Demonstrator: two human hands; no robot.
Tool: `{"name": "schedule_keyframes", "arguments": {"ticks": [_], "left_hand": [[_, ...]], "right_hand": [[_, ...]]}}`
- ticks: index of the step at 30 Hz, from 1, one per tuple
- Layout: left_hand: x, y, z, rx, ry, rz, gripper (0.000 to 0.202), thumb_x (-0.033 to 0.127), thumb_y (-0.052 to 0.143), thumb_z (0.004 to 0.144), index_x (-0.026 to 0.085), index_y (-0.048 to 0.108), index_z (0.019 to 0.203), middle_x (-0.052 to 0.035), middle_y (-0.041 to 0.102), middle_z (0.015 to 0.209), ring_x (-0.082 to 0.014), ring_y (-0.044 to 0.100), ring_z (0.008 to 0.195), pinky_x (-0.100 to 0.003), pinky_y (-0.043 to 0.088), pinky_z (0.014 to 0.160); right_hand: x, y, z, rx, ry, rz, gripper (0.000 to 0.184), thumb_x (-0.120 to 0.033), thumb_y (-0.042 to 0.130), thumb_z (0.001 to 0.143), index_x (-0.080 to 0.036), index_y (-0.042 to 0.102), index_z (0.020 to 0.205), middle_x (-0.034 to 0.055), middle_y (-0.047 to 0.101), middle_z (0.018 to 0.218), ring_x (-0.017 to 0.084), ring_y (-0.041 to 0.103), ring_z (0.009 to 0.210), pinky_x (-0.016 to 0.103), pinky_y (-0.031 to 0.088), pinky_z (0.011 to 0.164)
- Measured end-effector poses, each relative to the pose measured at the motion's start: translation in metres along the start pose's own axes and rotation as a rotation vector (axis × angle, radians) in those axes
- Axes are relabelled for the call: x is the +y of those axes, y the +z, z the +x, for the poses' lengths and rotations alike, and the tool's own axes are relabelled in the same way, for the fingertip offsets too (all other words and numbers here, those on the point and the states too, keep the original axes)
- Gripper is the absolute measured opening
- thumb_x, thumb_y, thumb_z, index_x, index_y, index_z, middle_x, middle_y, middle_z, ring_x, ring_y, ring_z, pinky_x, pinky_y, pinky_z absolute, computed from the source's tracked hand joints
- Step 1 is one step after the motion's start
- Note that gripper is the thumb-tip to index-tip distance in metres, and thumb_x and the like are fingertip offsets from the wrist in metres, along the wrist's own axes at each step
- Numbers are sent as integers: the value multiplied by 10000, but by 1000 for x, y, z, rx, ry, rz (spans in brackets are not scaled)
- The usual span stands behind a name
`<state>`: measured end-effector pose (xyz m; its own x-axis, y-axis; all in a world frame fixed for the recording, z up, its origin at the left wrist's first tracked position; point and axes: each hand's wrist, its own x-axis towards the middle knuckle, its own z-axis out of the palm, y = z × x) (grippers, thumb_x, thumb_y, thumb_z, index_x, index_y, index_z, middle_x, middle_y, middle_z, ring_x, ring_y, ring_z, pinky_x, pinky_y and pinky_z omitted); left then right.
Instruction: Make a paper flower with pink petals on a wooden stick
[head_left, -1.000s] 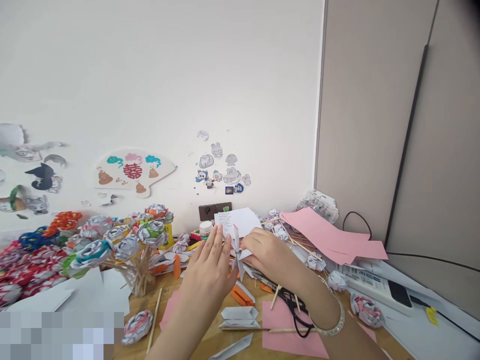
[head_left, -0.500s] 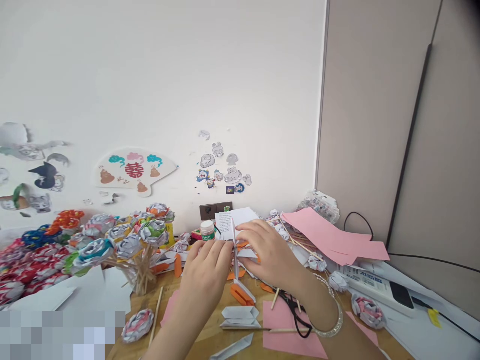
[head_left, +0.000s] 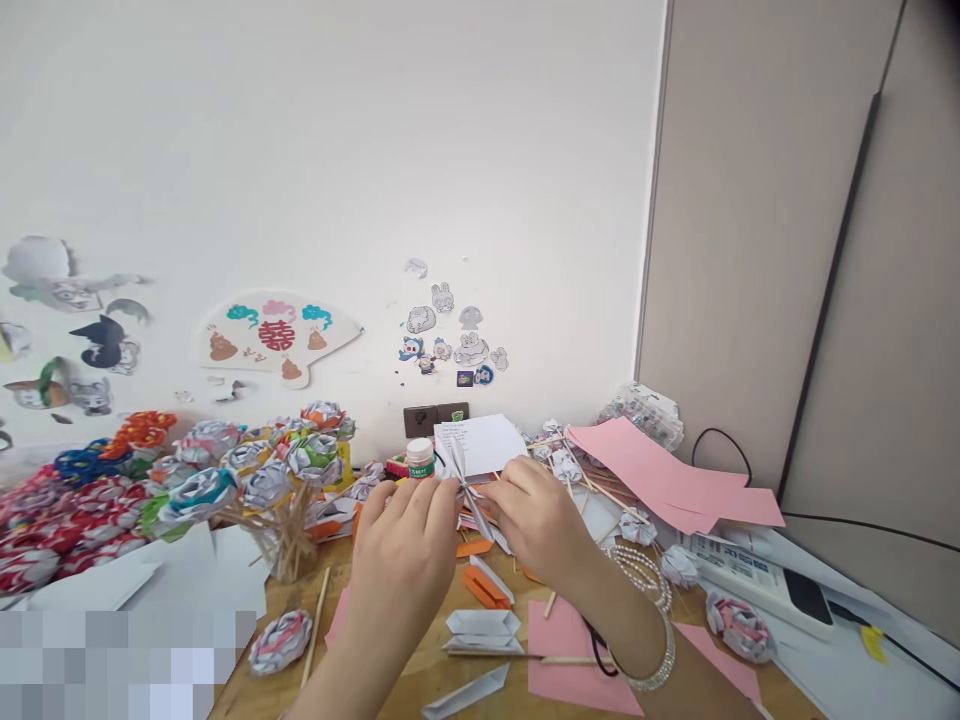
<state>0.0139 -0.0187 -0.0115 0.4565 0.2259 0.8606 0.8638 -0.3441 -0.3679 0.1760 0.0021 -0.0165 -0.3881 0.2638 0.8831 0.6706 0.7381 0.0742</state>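
My left hand (head_left: 406, 545) and my right hand (head_left: 538, 518) meet over the desk, both pinching a small folded white paper piece (head_left: 466, 487) that stands up between the fingertips. A beaded bracelet and a sparkly bangle (head_left: 651, 640) circle my right wrist. Just behind the hands are a small white glue jar with a green label (head_left: 420, 458) and a white printed sheet (head_left: 486, 442). Below the hands lie an orange-and-white folded piece (head_left: 486, 585) and a flat white folded piece (head_left: 481, 630).
Paper roses on sticks (head_left: 259, 485) crowd the left. Pink sheets (head_left: 660, 470) lie to the right and at the front (head_left: 574, 660). Scissors (head_left: 600, 650) hide partly under my right wrist. A wooden stick (head_left: 313, 625), loose roses (head_left: 279, 640) and a calculator (head_left: 757, 575) lie about.
The view has shifted slightly. My left hand's fingers have curled from stretched out to a pinch on the folded paper, and both hands sit a little lower and closer together.
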Motion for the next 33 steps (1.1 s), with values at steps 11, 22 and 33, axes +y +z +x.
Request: {"name": "schedule_keyframes", "arguments": {"ticks": [11,22,33], "left_hand": [[-12,5,1,9,110,-94,230,28,335,854,151,523,900,-50,675,743,-174,605,662,-311,408,684],[-8,0,8,39,178,-79,288,45,276,875,161,540,871,-41,655,702,-171,574,626,-304,397,643],[-14,8,4,-65,238,-159,239,41,334,857,148,548,872,-52,671,733,-173,595,662,-316,390,642]], "right_hand": [[12,3,-2,-72,-64,33,258,-177,382,935,-163,540,732,38,534,699,165,456,674,277,392,615],[-1,3,4,48,-102,-98,148,-114,450,821,-156,578,759,87,609,936,207,475,825,351,429,713],[11,-10,3,-105,-248,-144,207,-40,432,828,-164,590,781,83,572,1197,223,460,1056,424,382,933]]}}
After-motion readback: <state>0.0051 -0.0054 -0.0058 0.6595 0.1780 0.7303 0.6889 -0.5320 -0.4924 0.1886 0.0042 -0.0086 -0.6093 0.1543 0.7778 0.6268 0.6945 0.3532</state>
